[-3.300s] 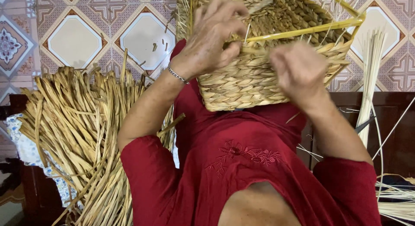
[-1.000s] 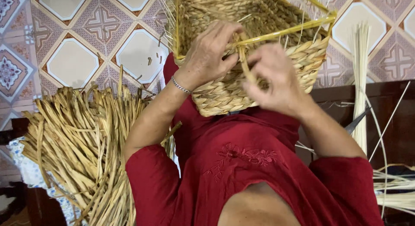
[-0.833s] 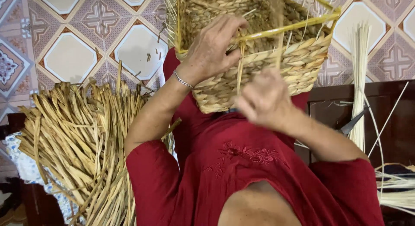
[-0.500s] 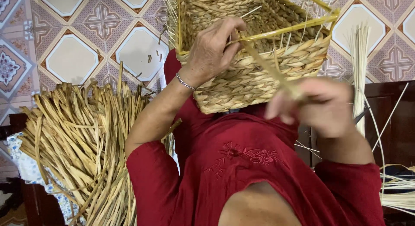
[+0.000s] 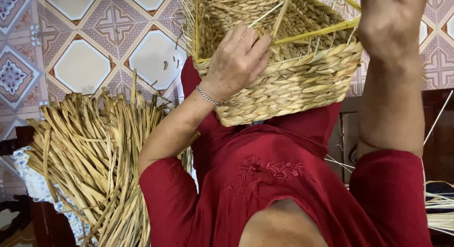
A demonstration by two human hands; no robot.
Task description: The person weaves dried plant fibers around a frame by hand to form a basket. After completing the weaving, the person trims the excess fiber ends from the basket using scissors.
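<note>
Weaving step in hand: rectangular woven straw basket (image 5: 283, 81) is pinned at its rim by the closed left hand (image 5: 236, 60). Above the basket, the right hand (image 5: 390, 20) is raised — grip cannot be told. Next, the pale strand (image 5: 314, 33) likely needs tucking.

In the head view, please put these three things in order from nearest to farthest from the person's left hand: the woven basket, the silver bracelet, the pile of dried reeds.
1. Woven basket: the left hand rests on its rim.
2. Silver bracelet: on that hand's wrist, just below.
3. Pile of dried reeds: lower left, beside the arm.
</note>
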